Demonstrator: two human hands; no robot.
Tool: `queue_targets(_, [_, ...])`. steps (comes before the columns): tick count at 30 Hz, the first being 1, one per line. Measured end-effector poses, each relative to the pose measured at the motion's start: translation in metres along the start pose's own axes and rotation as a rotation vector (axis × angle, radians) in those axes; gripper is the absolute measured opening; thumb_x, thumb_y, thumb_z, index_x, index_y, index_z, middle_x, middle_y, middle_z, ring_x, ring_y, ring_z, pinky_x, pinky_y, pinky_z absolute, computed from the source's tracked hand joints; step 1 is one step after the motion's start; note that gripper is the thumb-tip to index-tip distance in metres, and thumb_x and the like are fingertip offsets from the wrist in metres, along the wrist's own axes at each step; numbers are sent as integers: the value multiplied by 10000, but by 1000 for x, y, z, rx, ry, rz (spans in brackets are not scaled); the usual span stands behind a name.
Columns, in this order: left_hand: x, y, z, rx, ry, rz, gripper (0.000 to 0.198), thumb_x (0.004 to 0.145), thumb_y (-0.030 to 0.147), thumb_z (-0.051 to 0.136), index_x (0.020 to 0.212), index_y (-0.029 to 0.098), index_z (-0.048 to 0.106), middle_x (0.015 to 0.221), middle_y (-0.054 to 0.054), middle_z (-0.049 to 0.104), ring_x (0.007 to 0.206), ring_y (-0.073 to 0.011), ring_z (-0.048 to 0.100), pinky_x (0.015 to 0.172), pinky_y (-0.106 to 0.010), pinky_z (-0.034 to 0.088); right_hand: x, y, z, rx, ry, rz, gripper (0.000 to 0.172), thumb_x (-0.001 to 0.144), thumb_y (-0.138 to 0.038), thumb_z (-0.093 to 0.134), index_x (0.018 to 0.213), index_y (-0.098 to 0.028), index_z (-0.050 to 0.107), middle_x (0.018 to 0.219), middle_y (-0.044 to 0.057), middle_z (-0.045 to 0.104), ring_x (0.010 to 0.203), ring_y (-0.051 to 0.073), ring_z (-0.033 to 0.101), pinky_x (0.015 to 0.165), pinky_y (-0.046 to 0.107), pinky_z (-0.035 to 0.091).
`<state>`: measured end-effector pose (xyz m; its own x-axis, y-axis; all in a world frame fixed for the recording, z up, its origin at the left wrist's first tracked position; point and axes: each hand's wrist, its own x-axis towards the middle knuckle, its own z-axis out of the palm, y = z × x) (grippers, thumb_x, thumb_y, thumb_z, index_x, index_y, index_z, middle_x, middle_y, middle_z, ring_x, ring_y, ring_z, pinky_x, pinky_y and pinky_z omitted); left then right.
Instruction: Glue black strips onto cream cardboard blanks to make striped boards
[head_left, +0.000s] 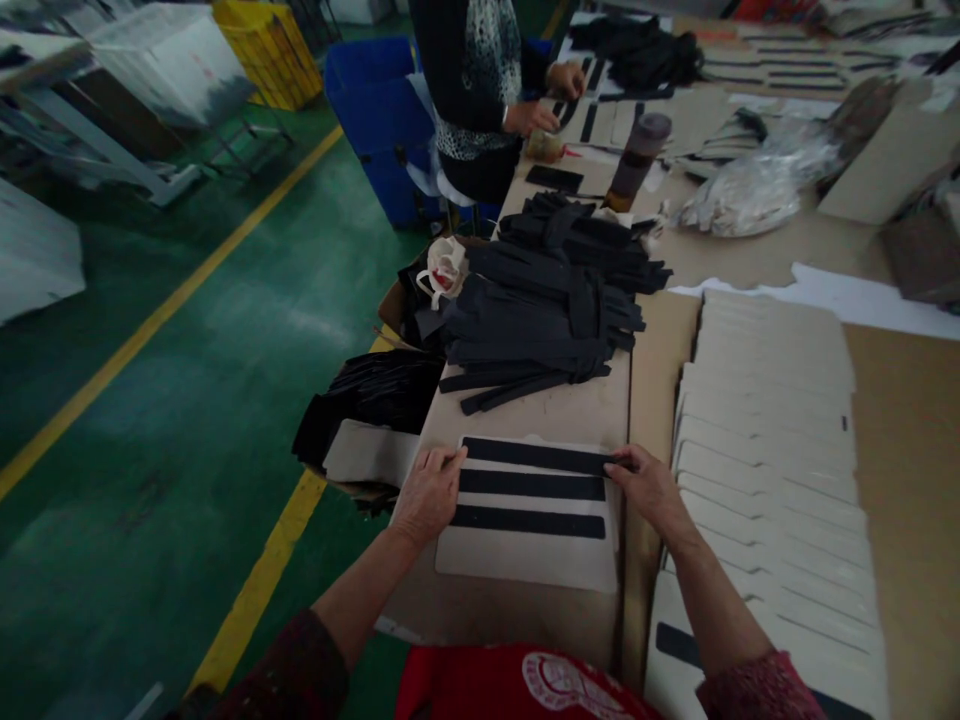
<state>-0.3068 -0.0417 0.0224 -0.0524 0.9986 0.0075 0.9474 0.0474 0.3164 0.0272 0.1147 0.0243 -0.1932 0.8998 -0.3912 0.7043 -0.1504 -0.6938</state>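
Stretching left to right across the pale panel [525, 562], below the centre of the head view, the uppermost black strip [536, 456] is tilted slightly down toward its right end, above two lower strips [531, 486]. That end is pinched by the right hand [646, 488]; the left end is touched by the left hand [431, 492], whose grip cannot be told. On the red garment [465, 685], bottom centre, a white emblem [566, 685] is seen, its lettering unreadable.
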Motion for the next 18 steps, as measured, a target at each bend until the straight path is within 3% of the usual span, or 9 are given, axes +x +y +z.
queue_targets(7, [0,-2,3,23,27,11,451,897,123,457,1338,204,509,1072,-103,532,1014,-253,514,938,-438,487,3,0,15,-23,151,23,203,733,-371,574,868,-220,581,795,24,682,748,192,645,710,305,473])
queue_targets(18, [1,-2,2,43,38,28,415,919,132,446,1323,187,517,1066,-105,533,985,-248,511,934,-443,487,3,-10,18,-242,166,67,72,821,-271,596,873,-221,591,820,24,703,742,168,642,656,259,427])
